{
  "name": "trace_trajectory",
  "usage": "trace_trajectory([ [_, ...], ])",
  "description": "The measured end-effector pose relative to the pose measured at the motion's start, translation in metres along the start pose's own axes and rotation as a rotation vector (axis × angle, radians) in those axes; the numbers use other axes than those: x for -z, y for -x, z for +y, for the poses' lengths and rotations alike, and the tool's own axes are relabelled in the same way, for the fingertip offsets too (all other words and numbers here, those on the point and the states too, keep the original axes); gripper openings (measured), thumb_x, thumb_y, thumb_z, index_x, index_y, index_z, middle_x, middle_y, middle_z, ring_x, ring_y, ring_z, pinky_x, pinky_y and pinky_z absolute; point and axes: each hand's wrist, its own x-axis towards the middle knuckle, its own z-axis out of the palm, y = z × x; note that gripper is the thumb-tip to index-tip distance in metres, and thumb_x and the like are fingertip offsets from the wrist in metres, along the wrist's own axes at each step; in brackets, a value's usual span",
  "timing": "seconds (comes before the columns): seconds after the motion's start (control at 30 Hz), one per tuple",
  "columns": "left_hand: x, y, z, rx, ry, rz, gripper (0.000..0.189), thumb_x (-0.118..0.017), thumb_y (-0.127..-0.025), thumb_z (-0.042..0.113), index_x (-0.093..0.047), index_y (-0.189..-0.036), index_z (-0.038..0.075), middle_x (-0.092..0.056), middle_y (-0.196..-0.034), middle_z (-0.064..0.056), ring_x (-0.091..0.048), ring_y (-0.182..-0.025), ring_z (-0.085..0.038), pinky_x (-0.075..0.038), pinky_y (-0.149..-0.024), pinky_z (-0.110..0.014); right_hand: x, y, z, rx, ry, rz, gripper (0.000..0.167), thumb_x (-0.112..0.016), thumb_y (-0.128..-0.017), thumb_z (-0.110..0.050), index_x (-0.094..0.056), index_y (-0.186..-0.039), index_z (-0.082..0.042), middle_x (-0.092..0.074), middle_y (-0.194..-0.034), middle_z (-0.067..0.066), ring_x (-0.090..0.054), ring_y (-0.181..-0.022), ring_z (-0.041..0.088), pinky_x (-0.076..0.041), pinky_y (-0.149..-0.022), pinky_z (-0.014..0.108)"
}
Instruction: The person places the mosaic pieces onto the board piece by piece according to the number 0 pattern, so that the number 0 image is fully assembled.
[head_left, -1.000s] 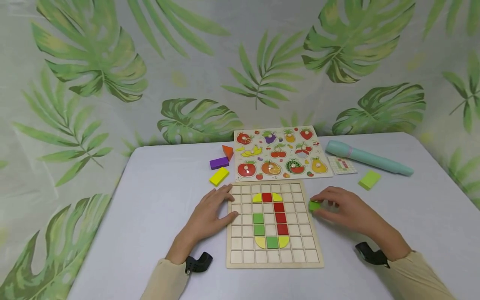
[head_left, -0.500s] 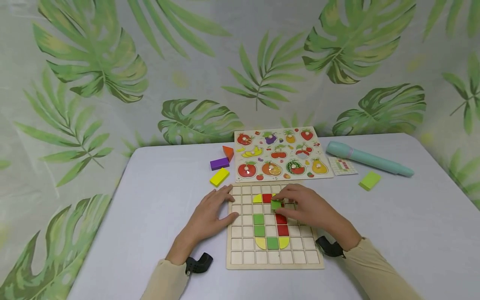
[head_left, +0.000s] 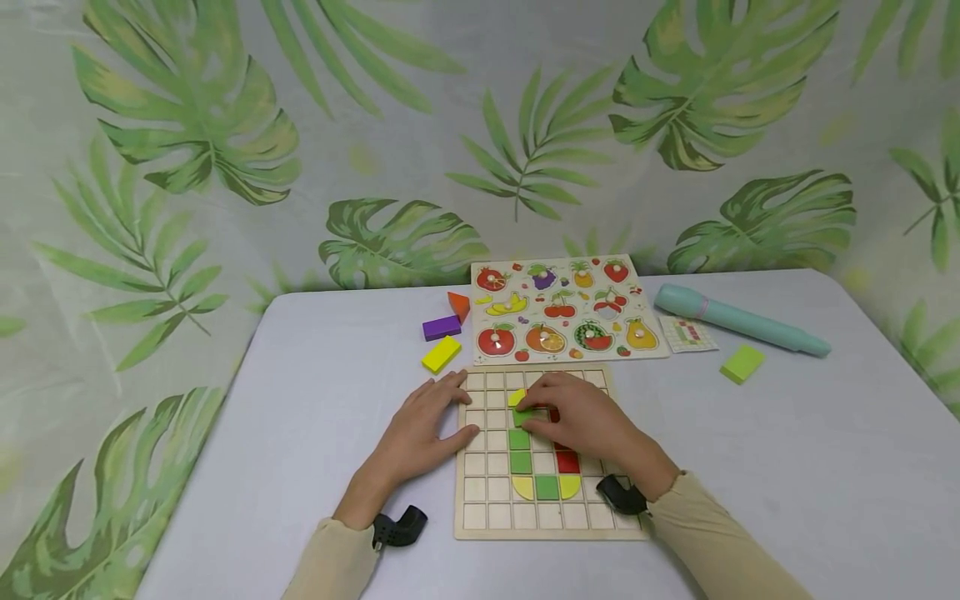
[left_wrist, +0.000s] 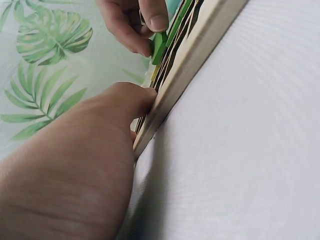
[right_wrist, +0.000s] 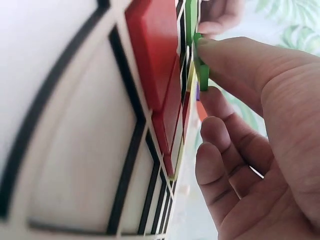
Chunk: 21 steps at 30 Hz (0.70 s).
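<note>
In the head view a wooden grid board lies flat, bearing a ring of green, red and yellow tiles. My right hand reaches over it and pinches a green square tile between thumb and fingertips. That tile is at the cell above two green tiles and below a yellow rounded tile; in the left wrist view the held tile is tilted at the board's surface. My left hand rests on the board's left edge, fingers relaxed. The right hand covers part of the red tiles.
Behind the board lies a fruit puzzle. Left of it are orange, purple and yellow blocks. To the right are a pattern card, a teal tube-shaped object and a light green block.
My right hand has carried the green tile leftward, from the table right of the board across to the ring's left column. The left hand has stayed on the board's edge.
</note>
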Motion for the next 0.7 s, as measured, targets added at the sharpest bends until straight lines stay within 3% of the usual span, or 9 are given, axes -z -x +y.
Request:
trace_trajectory([
  [0.23, 0.000, 0.000, 0.000, 0.011, -0.012, -0.001, 0.036, -0.070, -0.096, 0.042, -0.063, -0.123, 0.019, -0.040, -0.164, 0.001, -0.033, -0.154, -0.018, -0.021, -0.130, -0.041, -0.004, -0.004, -0.004, 0.004, -0.001, -0.019, 0.019, -0.080, -0.091, -0.031, -0.081, -0.108, -0.025, -0.070, -0.108, -0.010, -0.063, -0.100, 0.010, -0.058, -0.090, 0.035],
  [0.4, -0.001, 0.002, -0.002, 0.016, -0.023, 0.006, 0.037, -0.071, -0.096, 0.042, -0.063, -0.122, 0.018, -0.041, -0.164, 0.001, -0.033, -0.154, -0.017, -0.022, -0.130, -0.041, -0.004, -0.004, -0.006, 0.016, 0.010, -0.037, 0.021, -0.079, -0.092, -0.032, -0.081, -0.111, -0.025, -0.070, -0.109, -0.009, -0.061, -0.096, 0.010, -0.057, -0.087, 0.033],
  [0.7, 0.000, 0.002, -0.003, 0.009, -0.018, 0.011, 0.036, -0.071, -0.096, 0.042, -0.063, -0.122, 0.018, -0.040, -0.164, -0.001, -0.033, -0.154, -0.019, -0.022, -0.130, -0.043, 0.010, 0.018, 0.005, -0.057, 0.007, -0.004, 0.021, -0.076, -0.094, -0.032, -0.079, -0.114, -0.027, -0.068, -0.110, -0.009, -0.059, -0.102, 0.011, -0.057, -0.089, 0.036],
])
